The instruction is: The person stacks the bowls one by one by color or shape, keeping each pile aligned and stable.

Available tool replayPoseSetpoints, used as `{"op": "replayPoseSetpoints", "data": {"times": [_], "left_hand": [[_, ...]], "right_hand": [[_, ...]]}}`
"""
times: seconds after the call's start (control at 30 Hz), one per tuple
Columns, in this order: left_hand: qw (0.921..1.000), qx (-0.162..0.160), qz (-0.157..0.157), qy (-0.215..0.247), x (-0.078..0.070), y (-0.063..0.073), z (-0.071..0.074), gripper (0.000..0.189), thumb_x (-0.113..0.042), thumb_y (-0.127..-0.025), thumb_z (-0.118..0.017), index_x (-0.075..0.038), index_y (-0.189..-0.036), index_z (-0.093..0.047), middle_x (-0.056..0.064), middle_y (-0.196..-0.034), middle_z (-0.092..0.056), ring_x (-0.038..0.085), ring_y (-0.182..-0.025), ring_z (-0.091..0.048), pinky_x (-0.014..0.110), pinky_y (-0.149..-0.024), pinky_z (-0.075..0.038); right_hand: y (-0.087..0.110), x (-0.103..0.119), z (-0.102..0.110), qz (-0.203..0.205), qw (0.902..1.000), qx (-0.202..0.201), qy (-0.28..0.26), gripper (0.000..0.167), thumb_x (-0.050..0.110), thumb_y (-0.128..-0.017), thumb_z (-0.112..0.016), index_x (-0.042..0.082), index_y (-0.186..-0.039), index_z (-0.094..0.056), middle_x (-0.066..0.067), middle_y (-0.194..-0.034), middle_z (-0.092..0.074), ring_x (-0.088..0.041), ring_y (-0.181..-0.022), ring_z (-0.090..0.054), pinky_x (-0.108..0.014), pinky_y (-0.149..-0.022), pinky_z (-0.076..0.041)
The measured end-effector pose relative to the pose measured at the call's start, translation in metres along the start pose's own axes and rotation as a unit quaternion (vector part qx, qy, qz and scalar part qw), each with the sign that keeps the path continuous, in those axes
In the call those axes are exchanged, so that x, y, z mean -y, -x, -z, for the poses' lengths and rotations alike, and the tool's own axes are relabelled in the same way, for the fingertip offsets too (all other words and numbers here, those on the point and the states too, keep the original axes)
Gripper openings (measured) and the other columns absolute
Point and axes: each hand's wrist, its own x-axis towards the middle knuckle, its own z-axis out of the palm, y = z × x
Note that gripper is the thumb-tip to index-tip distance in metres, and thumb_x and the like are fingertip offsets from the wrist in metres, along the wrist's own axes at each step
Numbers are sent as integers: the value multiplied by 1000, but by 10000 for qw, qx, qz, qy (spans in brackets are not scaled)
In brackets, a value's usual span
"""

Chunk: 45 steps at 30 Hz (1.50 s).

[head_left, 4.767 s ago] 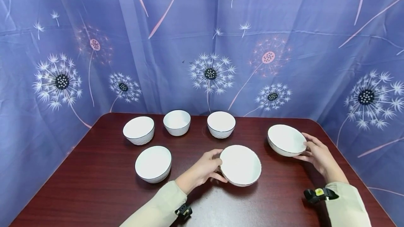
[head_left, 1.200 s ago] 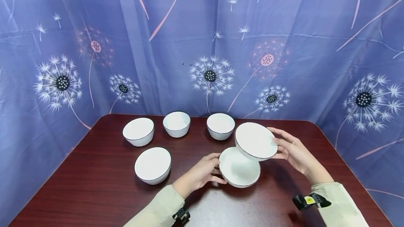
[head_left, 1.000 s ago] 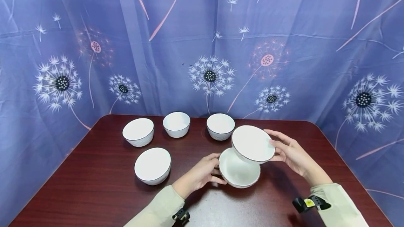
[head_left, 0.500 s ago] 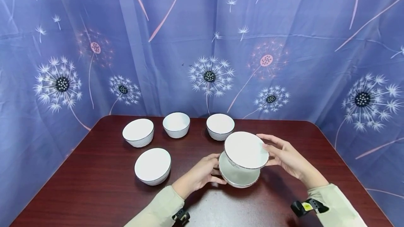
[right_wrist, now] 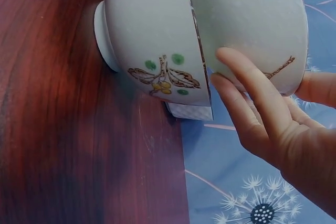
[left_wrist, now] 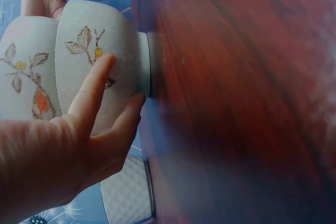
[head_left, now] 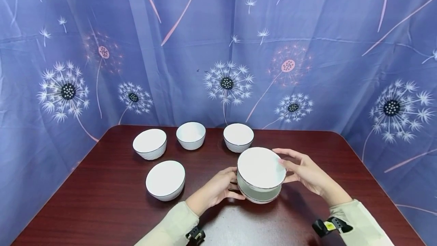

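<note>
My right hand (head_left: 308, 174) holds a white bowl (head_left: 261, 166) by its right side, thumb at the rim, fingers against the outer wall. This upper bowl overlaps a second, brown-rimmed white bowl (head_left: 259, 196) and hides most of its inside. My left hand (head_left: 215, 190) grips the lower bowl at its left side. In the left wrist view, fingers of the left hand (left_wrist: 68, 150) lie along the lower bowl's wall (left_wrist: 123, 35), painted with brown leaves, its foot at the table. The right wrist view shows the upper bowl's base (right_wrist: 252, 14) partly inside the lower bowl's rim.
Three white bowls with textured walls stand along the back: a left one (head_left: 150, 143), a middle one (head_left: 191, 135) and a right one (head_left: 238, 137). Another bowl (head_left: 165, 180) stands left of my left hand. A blue dandelion-print curtain (head_left: 184, 67) hangs behind the dark red wooden table (head_left: 85, 196).
My right hand has brought its bowl from the table's right side leftward, then down over the lower bowl. My left hand has stayed at the lower bowl.
</note>
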Motion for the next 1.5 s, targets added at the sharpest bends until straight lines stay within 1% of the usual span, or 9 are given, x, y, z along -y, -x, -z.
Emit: {"op": "replayPoseSetpoints", "data": {"times": [0.2,0.37,0.5,0.8,1.13,1.37,1.5], "left_hand": [[10000,-46,15,26,0,-1,1,46,-1,-90,-38,5,-136,-41,20,-104,-59,28,-87,-62,52,-77,-58],[10000,-49,32,38,1,-2,1,41,-2,-93,-38,4,-132,-44,19,-101,-59,28,-86,-62,52,-77,-58],[10000,-57,55,47,1,-2,1,40,-3,-93,-37,3,-132,-45,20,-101,-58,28,-87,-61,51,-78,-58],[10000,-42,45,62,0,-1,1,42,-2,-94,-36,4,-134,-44,20,-102,-58,28,-88,-62,52,-79,-57],[9999,-72,27,103,-1,0,1,44,-1,-90,-37,4,-133,-45,16,-95,-57,26,-85,-62,52,-78,-57],[9999,-85,22,112,-1,0,0,42,-2,-91,-40,4,-132,-46,17,-96,-57,26,-84,-62,52,-78,-57],[9999,-80,24,124,-1,0,0,45,-2,-91,-41,3,-135,-44,18,-99,-57,27,-85,-61,52,-79,-57]], "right_hand": [[0,-2,-2,-62,9999,-24,77,54,18,-97,-57,-3,-143,-37,-16,-119,-56,-24,-84,-66,-49,-75,-59],[0,-3,-4,-100,9998,-81,172,53,17,-97,-58,-4,-141,-38,-18,-120,-54,-22,-82,-64,-49,-74,-59],[1,-2,-6,-126,9995,-147,238,53,16,-96,-59,-5,-141,-39,-20,-123,-54,-23,-85,-65,-50,-74,-59],[2,0,-9,-151,9983,-257,495,50,14,-96,-59,-6,-139,-42,-22,-118,-58,-24,-90,-66,-48,-71,-60],[1,-1,-11,-244,9957,-595,660,46,11,-94,-62,-6,-134,-48,-20,-111,-61,-24,-84,-66,-46,-67,-60],[1,1,-12,-158,9937,-746,817,46,9,-92,-63,-9,-132,-49,-25,-117,-60,-24,-83,-67,-44,-65,-61],[1,0,-11,-19,9915,-804,1027,42,7,-91,-65,-11,-127,-53,-26,-115,-61,-24,-83,-68,-44,-64,-61]]}}
